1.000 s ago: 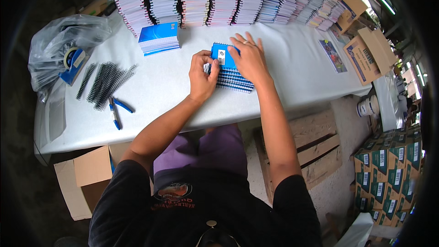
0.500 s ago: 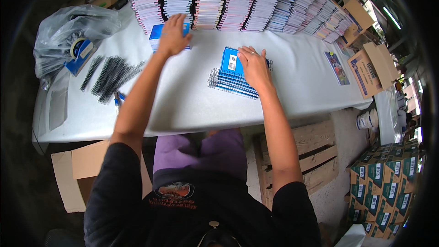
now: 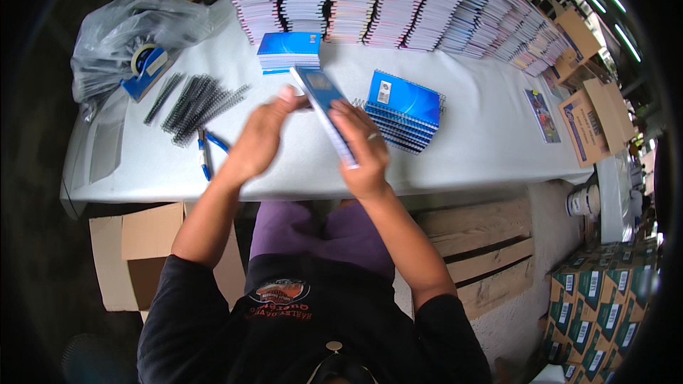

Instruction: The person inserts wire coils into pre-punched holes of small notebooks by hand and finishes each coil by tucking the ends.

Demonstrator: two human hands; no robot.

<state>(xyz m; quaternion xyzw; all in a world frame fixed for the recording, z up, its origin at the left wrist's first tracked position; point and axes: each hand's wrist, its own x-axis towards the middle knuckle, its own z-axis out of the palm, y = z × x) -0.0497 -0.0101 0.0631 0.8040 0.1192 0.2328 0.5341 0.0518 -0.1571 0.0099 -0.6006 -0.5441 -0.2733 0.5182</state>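
Observation:
A blue-covered pad of pages (image 3: 324, 103) is tilted on edge above the table, with my right hand (image 3: 364, 149) closed round its right side. My left hand (image 3: 260, 136) is beside the pad's left side, thumb raised and fingers stretched toward it; they are blurred, and whether they touch it is unclear. Behind the pad lies a neat stack of blue-covered pads (image 3: 289, 50). To the right of my right hand, a pile of blue spiral notebooks (image 3: 405, 107) shows wire coils along its edges.
Loose dark wire coils (image 3: 199, 103) and blue-handled pliers (image 3: 206, 153) lie at the left. A blue tape dispenser (image 3: 146, 75) stands by a plastic bag (image 3: 117, 35). Tall stacks of bound books (image 3: 356, 0) line the back. An open carton (image 3: 587, 124) is at the right.
My hands have come off the stack and the notebook pile and moved together. A blue-covered pad is now in my right hand. The view has shifted slightly.

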